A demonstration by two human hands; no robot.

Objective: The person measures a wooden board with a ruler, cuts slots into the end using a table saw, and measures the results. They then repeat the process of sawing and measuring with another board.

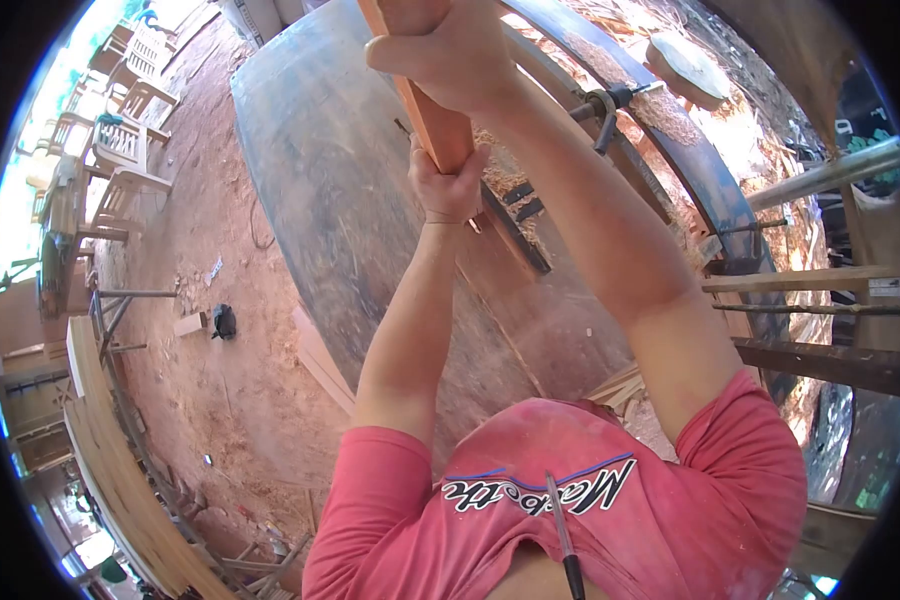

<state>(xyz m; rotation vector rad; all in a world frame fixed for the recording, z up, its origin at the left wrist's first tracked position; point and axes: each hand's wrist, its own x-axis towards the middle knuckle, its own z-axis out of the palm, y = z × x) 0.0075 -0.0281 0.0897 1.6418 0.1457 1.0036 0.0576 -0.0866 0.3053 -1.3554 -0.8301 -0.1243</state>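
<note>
A reddish-brown wooden board point(436, 122) slants up out of the top of the view. My left hand point(448, 188) is wrapped round its near end, palm beneath it. Farther up, my right hand point(455, 62) grips the same board with the thumb across its face. Below the board is a large worn worktable point(320, 150). Beside my left hand, a dark narrow bar point(515, 238) lies on the tabletop, with wood shavings around it.
A clamp-like metal fitting point(606, 104) sits right of my hands by the curved table edge. Wooden chairs point(122, 145) stand on the dirt floor at left, and long planks point(130, 490) lie at lower left. Metal and wooden bars point(810, 280) cross the right side.
</note>
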